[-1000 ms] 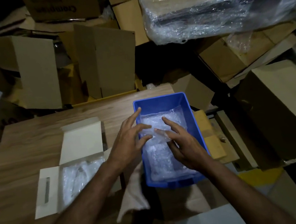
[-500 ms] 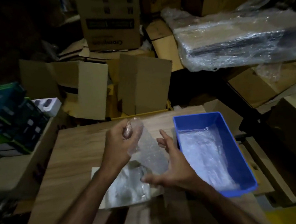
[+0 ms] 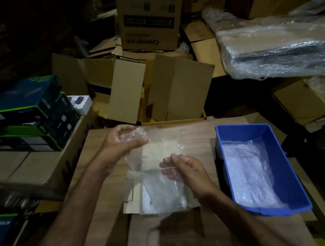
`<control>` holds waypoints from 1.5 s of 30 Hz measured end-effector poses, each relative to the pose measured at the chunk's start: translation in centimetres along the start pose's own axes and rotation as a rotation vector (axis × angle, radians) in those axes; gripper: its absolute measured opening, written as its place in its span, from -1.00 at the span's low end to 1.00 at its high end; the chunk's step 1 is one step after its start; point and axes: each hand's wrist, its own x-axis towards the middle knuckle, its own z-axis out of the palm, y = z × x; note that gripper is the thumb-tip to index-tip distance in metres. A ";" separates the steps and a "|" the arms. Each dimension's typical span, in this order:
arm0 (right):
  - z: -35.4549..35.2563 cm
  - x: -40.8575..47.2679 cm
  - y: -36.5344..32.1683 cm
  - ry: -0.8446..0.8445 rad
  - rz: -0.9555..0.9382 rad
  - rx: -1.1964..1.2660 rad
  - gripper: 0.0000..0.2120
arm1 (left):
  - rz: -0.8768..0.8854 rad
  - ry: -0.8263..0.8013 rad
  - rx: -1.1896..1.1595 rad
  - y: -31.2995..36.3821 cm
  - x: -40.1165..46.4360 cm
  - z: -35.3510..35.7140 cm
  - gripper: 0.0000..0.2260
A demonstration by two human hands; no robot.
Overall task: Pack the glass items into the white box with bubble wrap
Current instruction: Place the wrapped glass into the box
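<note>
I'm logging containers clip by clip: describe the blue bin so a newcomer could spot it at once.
Start at the wooden table in the middle of the stacked cardboard. On its right side, to the right of the person's right hand, sits the blue bin. It is the only bright blue plastic tub there, open-topped, with crumpled bubble wrap inside.

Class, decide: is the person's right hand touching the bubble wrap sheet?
Touching. The head view shows the right hand pinching the lower edge of the bubble wrap sheet, its fingers showing through the plastic.
</note>
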 end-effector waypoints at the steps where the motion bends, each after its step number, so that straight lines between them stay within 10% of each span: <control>1: 0.3 0.2 -0.1 0.020 0.025 0.017 -0.65 | -0.057 0.022 -0.131 -1.2 -0.2 -0.1 -0.25; 5: 1.1 1.2 0.6 0.108 0.052 -0.012 -0.71 | -0.335 -0.219 -0.321 -7.3 -3.2 1.1 -0.09; 9: 0.8 1.0 1.6 0.263 0.074 -0.005 -0.88 | -0.328 -0.106 -0.271 -10.0 -4.0 2.0 -0.01; 15: -1.8 -1.0 2.8 0.115 0.078 -0.183 -0.01 | -0.110 -0.005 -0.180 -9.8 -5.1 1.6 -0.15; 21: -2.3 -1.6 4.1 0.025 0.051 -0.395 -0.42 | -0.009 0.046 -0.255 -10.8 -6.0 3.3 -0.61; 25: -2.6 -1.6 3.4 0.044 0.059 -0.660 -0.30 | -0.107 -0.157 -0.174 -10.7 -6.6 2.3 -0.61; 28: -3.1 -1.6 2.7 0.029 0.000 -0.895 -0.49 | -0.133 -0.281 0.073 -10.8 -7.0 1.8 -0.34; 31: -4.3 -0.7 3.0 -0.038 -0.022 -1.052 -0.80 | 0.038 -0.146 0.563 -10.3 -6.5 2.3 -0.57; 35: -6.0 -0.6 1.7 -0.100 0.026 -0.786 -0.81 | 0.109 -0.136 0.370 -9.8 -5.8 1.2 -0.97; 40: -5.2 -1.8 0.8 -0.103 0.209 -0.132 -0.69 | -0.034 -0.067 -0.057 -9.5 -6.4 2.9 -0.78; 45: -4.7 -1.6 3.7 0.010 0.234 -0.059 -0.59 | -0.110 -0.080 -0.191 -10.9 -6.8 3.6 -0.63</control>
